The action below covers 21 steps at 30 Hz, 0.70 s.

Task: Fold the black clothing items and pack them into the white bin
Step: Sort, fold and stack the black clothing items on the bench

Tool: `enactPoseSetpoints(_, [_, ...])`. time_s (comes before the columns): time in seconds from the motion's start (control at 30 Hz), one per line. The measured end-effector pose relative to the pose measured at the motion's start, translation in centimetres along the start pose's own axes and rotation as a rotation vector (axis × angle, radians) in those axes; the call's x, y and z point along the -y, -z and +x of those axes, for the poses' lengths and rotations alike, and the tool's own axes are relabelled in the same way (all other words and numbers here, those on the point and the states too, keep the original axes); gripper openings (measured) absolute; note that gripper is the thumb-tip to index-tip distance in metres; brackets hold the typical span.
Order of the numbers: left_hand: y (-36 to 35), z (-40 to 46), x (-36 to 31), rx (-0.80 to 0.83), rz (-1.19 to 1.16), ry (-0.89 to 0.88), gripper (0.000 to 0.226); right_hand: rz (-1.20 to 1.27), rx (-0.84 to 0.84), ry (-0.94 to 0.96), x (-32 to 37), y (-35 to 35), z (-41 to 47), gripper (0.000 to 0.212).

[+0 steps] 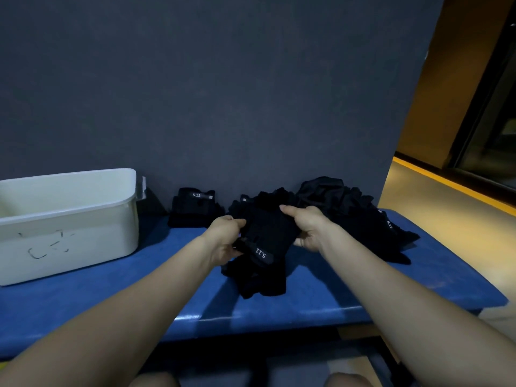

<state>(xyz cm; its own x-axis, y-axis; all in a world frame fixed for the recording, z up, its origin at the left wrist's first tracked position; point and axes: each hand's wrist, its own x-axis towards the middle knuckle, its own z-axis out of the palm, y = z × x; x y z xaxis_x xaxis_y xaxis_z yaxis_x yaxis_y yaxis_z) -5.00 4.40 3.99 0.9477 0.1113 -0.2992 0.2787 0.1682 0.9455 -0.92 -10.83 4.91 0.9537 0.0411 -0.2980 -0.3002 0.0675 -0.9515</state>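
Crumpled black garment (266, 236) lifted above bench, apparently unfolded; white bin (69, 219) left

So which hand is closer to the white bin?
Left. The left hand grips the black garment on the side facing the white bin; the right hand grips its far side.

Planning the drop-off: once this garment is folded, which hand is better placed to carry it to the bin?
Probably left: the left hand grips the garment on the side nearer the white bin.
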Motion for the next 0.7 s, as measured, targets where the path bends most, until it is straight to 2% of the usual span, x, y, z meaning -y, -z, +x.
enactPoseSetpoints(0.23, [-0.4,0.2,1.3,-0.121,-0.199,0.108,0.028,-0.095,0.071,-0.153,-2.7,-0.8,0.3,0.026])
enactPoseSetpoints(0.37, [-0.5,0.5,1.9,-0.088,-0.108,0.127,0.024,-0.141,0.049,-0.097,-3.3,-0.8,0.5,0.033])
enactPoseSetpoints(0.43, [-0.1,0.7,2.0,-0.071,-0.029,0.141,0.017,-0.133,0.006,-0.024,-3.3,-0.8,0.9,0.046])
enactPoseSetpoints(0.5, [0.2,0.8,2.0,-0.044,0.014,0.128,0.021,-0.105,-0.018,0.029,-3.4,-0.8,1.3,0.053])
enactPoseSetpoints(0.6, [0.8,0.8,2.5,-0.021,0.058,0.106,0.027,-0.18,-0.028,0.008,-4.1,-0.9,1.4,0.044])
enactPoseSetpoints(0.7, [1.3,0.8,3.6,-0.04,0.098,0.11,0.025,-0.194,0.008,-0.058,-5.0,-0.7,1.1,0.027])
